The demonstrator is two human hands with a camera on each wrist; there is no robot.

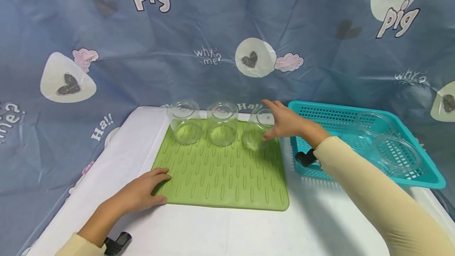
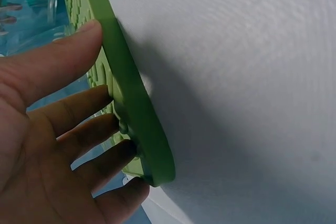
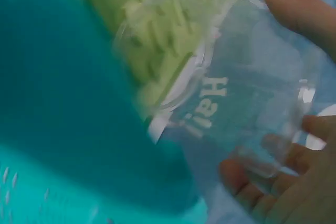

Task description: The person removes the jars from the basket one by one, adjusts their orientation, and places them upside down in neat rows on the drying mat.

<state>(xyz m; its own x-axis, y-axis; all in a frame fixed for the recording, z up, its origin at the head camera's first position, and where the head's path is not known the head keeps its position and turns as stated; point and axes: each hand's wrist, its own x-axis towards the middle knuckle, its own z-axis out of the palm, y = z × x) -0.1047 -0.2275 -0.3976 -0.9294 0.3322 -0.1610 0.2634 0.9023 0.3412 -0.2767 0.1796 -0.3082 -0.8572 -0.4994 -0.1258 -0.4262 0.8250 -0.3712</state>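
Observation:
On the green ridged mat (image 1: 220, 177), three clear cups stand upside down in a row along the far edge: the left cup (image 1: 185, 123), the middle cup (image 1: 222, 125) and the right cup (image 1: 253, 133). My right hand (image 1: 286, 121) holds the right cup, thumb on its near side and fingers around the far side. The right wrist view shows this cup (image 3: 247, 72) between thumb and fingers. My left hand (image 1: 142, 192) rests at the mat's near left corner, its spread fingertips touching the mat's edge (image 2: 134, 98).
A turquoise plastic basket (image 1: 435, 175) sits right of the mat, with a clear cup (image 1: 375, 123) and another clear cup (image 1: 396, 155) inside. White cloth (image 1: 199, 232) covers the table. A blue printed curtain (image 1: 213, 19) hangs close behind the cups.

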